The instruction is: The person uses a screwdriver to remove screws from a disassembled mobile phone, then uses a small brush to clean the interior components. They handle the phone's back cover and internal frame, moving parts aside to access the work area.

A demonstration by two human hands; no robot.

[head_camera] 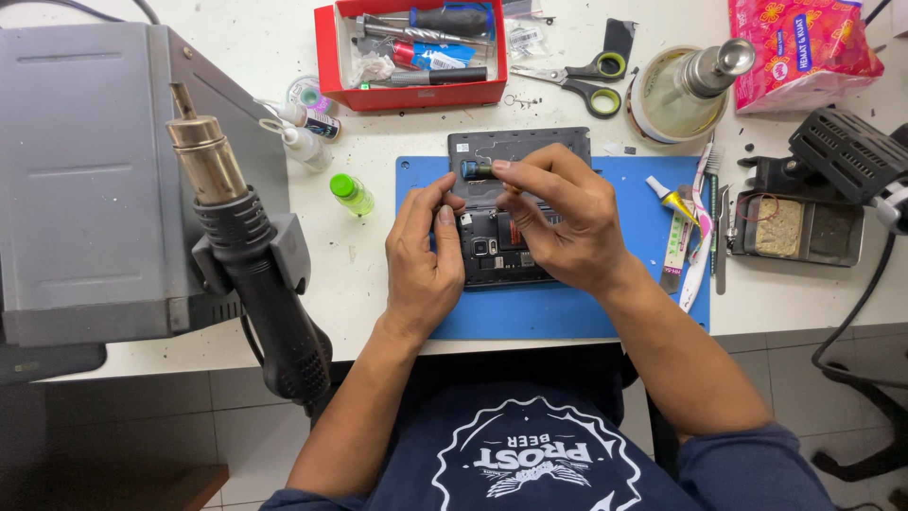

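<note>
An opened dark phone (pixel 492 254) lies on a blue work mat (pixel 558 308), its circuit board and camera showing. My left hand (pixel 423 255) rests on the phone's left edge, thumb and fingers pressed against it. My right hand (pixel 558 213) hovers over the phone's upper half, fingers pinched on a small screwdriver (pixel 476 169) with a dark blue handle lying sideways. A grey back panel (pixel 515 144) lies just beyond the phone, partly under my fingers.
A hot-air gun (pixel 241 246) hangs on a grey station (pixel 85 180) at the left. Behind stand a red tool tray (pixel 326 57), scissors (pixel 577 80), small bottles (pixel 307 132), a tape roll (pixel 676 95) and a pink tissue pack (pixel 804 47). Tweezers, a toothbrush and a soldering stand (pixel 804 222) sit right.
</note>
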